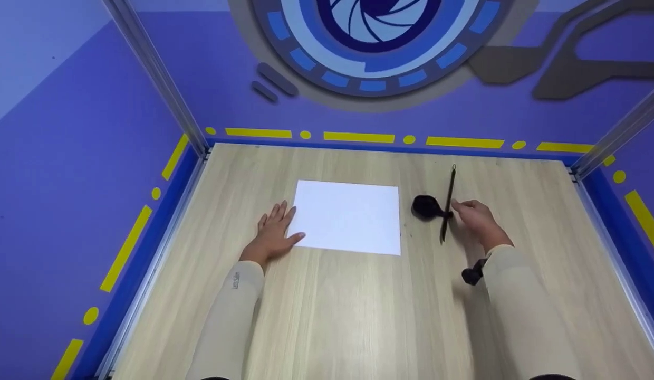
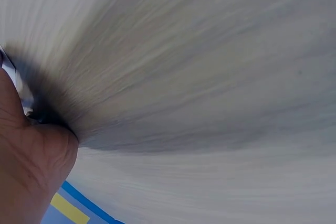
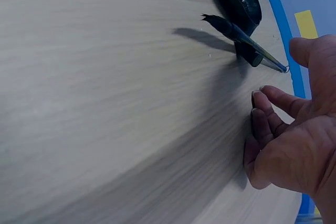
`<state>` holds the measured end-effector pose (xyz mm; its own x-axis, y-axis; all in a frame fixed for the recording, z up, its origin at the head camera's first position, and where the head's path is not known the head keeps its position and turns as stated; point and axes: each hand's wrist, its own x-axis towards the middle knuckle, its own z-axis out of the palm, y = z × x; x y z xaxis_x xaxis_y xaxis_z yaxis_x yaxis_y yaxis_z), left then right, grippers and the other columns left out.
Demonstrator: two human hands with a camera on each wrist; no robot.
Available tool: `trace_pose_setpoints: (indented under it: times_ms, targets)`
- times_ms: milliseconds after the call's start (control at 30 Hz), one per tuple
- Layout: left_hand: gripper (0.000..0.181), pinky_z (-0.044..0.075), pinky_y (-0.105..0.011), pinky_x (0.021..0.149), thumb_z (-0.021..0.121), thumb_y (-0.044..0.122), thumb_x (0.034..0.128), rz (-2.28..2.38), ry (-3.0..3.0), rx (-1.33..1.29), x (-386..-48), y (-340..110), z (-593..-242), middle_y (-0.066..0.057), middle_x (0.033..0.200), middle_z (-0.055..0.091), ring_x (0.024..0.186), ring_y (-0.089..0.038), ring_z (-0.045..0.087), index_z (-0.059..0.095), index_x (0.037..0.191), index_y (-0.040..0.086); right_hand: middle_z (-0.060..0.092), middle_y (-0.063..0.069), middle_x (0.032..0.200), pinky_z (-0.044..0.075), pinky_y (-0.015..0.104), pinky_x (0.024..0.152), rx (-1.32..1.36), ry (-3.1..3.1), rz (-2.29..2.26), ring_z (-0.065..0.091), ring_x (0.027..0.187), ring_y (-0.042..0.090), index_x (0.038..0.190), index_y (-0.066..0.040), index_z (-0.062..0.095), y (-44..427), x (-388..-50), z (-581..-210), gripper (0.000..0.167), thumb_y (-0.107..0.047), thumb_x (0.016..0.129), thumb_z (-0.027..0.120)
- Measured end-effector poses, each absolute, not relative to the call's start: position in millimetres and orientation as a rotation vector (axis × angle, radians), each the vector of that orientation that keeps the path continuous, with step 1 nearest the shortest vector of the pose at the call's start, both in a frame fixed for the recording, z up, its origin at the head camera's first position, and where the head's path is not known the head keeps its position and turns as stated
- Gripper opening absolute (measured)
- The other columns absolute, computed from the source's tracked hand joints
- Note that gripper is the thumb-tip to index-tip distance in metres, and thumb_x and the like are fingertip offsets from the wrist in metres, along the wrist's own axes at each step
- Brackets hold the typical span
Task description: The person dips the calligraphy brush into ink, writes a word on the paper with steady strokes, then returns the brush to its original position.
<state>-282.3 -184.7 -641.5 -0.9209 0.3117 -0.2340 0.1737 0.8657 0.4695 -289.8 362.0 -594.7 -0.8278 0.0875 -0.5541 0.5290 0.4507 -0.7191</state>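
Note:
A white sheet of paper (image 1: 348,217) lies on the wooden table. My left hand (image 1: 274,236) rests flat at its left side, fingers straight, the thumb by the lower left corner; in the left wrist view only the heel and thumb side of that hand (image 2: 37,166) show. To the right of the sheet stands a round black ink dish (image 1: 425,207) with a short handle. Across this handle lies a writing brush (image 1: 450,198), dark bristles towards me. Just right of the brush is my right hand (image 1: 477,219), its fingers loosely bent and holding nothing; the right wrist view shows a gap between fingers (image 3: 281,100) and brush (image 3: 244,38).
Blue and purple panels with yellow marks enclose the table (image 1: 337,311) at the back and sides. Metal posts (image 1: 163,79) stand at the back corners. A small black object (image 1: 472,274) sits at my right wrist. Tiny dark specks lie between paper and dish.

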Motion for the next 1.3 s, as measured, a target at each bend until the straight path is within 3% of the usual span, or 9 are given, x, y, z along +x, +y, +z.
trace_pose_setpoints:
  times_ms: [267,433,500,700,1000,1100,1300]
  targets:
    - [0.086,-0.005,-0.061,0.137,0.051,0.059,0.1070,0.665,2.732,0.375,-283,-184,-642,-0.008,0.184,-0.003,0.171,-0.033,-0.006,0.014,0.174,0.020,0.015,0.025,0.179,0.018,0.062,0.136,0.524,2.219,-1.375,0.011,0.167,0.047,0.172,-0.004,0.007,367,-298,-596,0.097,-0.070,0.107,0.038]
    - [0.085,-0.003,-0.064,0.136,0.053,0.055,0.1068,0.694,2.745,0.386,-282,-184,-645,-0.012,0.183,0.000,0.171,-0.037,-0.003,0.017,0.173,0.016,0.002,0.023,0.181,0.013,0.061,0.137,0.536,2.208,-1.391,0.004,0.168,0.047,0.171,-0.004,0.014,365,-299,-596,0.097,-0.071,0.106,0.037]
    - [0.085,-0.003,-0.063,0.136,0.052,0.056,0.1067,0.684,2.746,0.387,-282,-184,-645,-0.011,0.183,0.000,0.171,-0.037,-0.003,0.016,0.173,0.017,0.001,0.023,0.181,0.013,0.061,0.137,0.549,2.211,-1.385,0.004,0.168,0.047,0.171,-0.003,0.019,364,-298,-596,0.097,-0.073,0.105,0.037]
    - [0.085,-0.003,-0.061,0.137,0.051,0.060,0.1066,0.640,2.765,0.379,-281,-183,-644,-0.008,0.184,-0.001,0.171,-0.033,-0.004,0.015,0.173,0.020,0.009,0.024,0.180,0.016,0.058,0.137,0.594,2.235,-1.359,0.010,0.168,0.046,0.171,-0.001,0.008,359,-298,-596,0.107,-0.076,0.102,0.042]
    - [0.086,-0.004,-0.060,0.137,0.049,0.063,0.1064,0.618,2.757,0.357,-283,-186,-646,-0.006,0.184,-0.003,0.171,-0.032,-0.006,0.013,0.174,0.022,0.014,0.025,0.179,0.020,0.057,0.136,0.624,2.309,-1.240,0.015,0.167,0.046,0.170,0.000,0.012,351,-303,-594,0.100,-0.069,0.104,0.043]
    - [0.086,-0.003,-0.061,0.137,0.050,0.062,0.1063,0.635,2.762,0.364,-284,-186,-646,-0.006,0.184,-0.003,0.171,-0.033,-0.005,0.014,0.174,0.022,0.018,0.022,0.179,0.021,0.058,0.136,0.645,2.329,-1.207,0.017,0.166,0.046,0.170,-0.003,0.018,350,-304,-593,0.098,-0.070,0.104,0.042]
    - [0.085,-0.002,-0.062,0.137,0.050,0.061,0.1064,0.646,2.768,0.378,-284,-185,-647,-0.008,0.184,-0.001,0.172,-0.033,-0.003,0.016,0.173,0.021,0.037,0.023,0.172,0.028,0.058,0.133,0.723,2.348,-1.161,0.029,0.162,0.045,0.154,-0.003,0.053,349,-307,-592,0.087,-0.073,0.101,0.045]
